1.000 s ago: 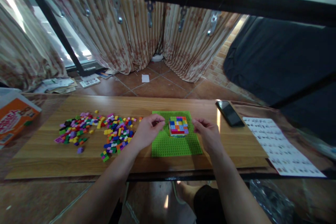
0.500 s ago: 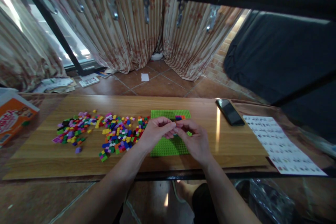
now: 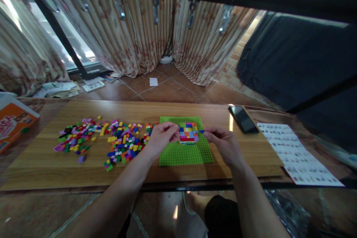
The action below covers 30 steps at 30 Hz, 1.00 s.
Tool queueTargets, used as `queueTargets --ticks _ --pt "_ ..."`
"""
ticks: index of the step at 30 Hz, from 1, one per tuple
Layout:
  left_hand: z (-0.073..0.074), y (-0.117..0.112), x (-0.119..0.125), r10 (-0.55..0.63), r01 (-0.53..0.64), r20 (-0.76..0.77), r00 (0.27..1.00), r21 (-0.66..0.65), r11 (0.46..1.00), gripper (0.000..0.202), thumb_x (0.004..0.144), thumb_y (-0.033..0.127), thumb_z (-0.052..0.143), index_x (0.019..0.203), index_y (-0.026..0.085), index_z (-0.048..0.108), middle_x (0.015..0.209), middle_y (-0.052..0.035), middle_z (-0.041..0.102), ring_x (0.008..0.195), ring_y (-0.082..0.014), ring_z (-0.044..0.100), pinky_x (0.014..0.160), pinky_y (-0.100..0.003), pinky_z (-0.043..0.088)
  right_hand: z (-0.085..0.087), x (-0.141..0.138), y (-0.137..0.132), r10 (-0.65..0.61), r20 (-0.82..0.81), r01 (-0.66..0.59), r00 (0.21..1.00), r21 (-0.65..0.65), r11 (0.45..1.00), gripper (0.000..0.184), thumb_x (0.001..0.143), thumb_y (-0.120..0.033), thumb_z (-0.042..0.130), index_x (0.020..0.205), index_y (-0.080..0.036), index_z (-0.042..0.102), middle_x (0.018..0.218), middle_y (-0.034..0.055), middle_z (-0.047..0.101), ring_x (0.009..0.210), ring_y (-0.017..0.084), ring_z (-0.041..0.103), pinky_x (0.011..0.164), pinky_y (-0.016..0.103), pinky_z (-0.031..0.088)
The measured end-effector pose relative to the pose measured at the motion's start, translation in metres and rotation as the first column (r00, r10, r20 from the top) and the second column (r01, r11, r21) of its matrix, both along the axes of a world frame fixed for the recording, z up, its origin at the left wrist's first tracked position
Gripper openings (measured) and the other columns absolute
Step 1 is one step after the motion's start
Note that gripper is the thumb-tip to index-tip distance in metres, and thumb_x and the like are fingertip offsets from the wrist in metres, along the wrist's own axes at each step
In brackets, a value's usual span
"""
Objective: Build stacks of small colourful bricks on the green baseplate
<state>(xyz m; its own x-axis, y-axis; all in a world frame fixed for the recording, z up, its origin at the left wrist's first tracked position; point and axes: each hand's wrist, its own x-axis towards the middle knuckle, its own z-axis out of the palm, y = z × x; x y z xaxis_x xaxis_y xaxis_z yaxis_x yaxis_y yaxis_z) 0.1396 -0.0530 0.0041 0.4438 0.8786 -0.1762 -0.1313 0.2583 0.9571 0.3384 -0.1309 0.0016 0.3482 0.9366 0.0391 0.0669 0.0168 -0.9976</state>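
Note:
A green studded baseplate (image 3: 181, 157) lies on the wooden table, bearing a low block of multicoloured toy bricks (image 3: 189, 134) with red, blue, orange and purple on top. My left hand (image 3: 161, 135) is at the block's left side, thumb and fingertips pinched together. Dark blue shows by its fingertips, but whether that is held or part of the block I cannot tell. On the other side, my right hand (image 3: 224, 144) pinches a small dark blue brick (image 3: 202, 131) close to the block's right edge.
Loose bricks (image 3: 126, 141) of many colours are spread over the table's left half. A black phone (image 3: 243, 119) and a printed sheet (image 3: 297, 152) lie to the right. An orange and white box (image 3: 16, 122) stands at far left. A dark bar crosses overhead.
My hands were together over the baseplate and have moved apart, left hand leftward and right hand rightward. The brick block between them is now uncovered, and the blue brick shows in my right fingers.

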Motion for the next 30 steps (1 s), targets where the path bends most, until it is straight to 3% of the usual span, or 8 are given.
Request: queueTargets --ticks 6,15,22,25,30 --pt "-0.006 0.0 0.003 -0.025 0.026 -0.107 0.994 0.008 1.0 0.015 0.072 0.026 0.064 0.068 0.013 0.06 0.056 0.0019 0.059 0.048 -0.0067 0.051 0.048 -0.018 0.039 -0.007 0.0 0.005 0.025 -0.059 -0.031 0.998 -0.1 0.994 0.016 0.06 -0.03 0.08 0.072 -0.021 0.073 0.07 -0.001 0.07 0.065 0.011 0.06 0.063 0.026 0.047" --pt "-0.006 -0.002 0.006 -0.052 0.056 -0.152 0.987 0.023 0.998 0.012 0.07 0.024 0.064 0.067 0.013 0.059 0.052 0.0041 0.056 0.045 -0.0061 0.047 0.046 -0.018 0.036 -0.011 -0.005 0.011 0.007 -0.051 -0.013 0.999 -0.126 0.992 0.021 0.055 -0.032 0.082 0.067 -0.02 0.07 0.066 -0.001 0.069 0.063 0.011 0.06 0.064 0.026 0.047" --pt "-0.006 -0.002 0.004 -0.065 0.073 -0.163 0.984 0.041 0.996 0.012 0.07 0.024 0.064 0.067 0.013 0.06 0.053 0.0039 0.055 0.046 -0.0059 0.048 0.047 -0.018 0.036 -0.011 -0.008 0.015 -0.007 -0.045 0.001 0.999 -0.135 0.991 0.024 0.055 -0.034 0.083 0.064 -0.018 0.068 0.059 -0.0024 0.065 0.054 0.008 0.053 0.053 0.023 0.041" --pt "-0.007 -0.002 0.004 -0.066 0.072 -0.157 0.985 0.033 0.997 0.013 0.07 0.025 0.064 0.067 0.013 0.06 0.054 0.0039 0.056 0.047 -0.0061 0.048 0.048 -0.018 0.037 -0.011 -0.009 0.016 -0.022 -0.098 0.006 0.995 -0.162 0.987 0.027 0.052 -0.034 0.085 0.063 -0.018 0.066 0.055 -0.0038 0.061 0.049 0.007 0.047 0.047 0.021 0.036" --pt "-0.009 -0.002 0.004 -0.059 0.066 -0.161 0.985 0.039 0.997 0.012 0.069 0.025 0.065 0.068 0.013 0.06 0.053 0.004 0.056 0.047 -0.0062 0.047 0.048 -0.018 0.036 -0.01 -0.011 0.018 -0.054 -0.223 0.006 0.973 -0.212 0.977 0.033 0.046 -0.033 0.087 0.063 -0.018 0.063 0.054 -0.0044 0.06 0.047 0.007 0.048 0.046 0.021 0.039"
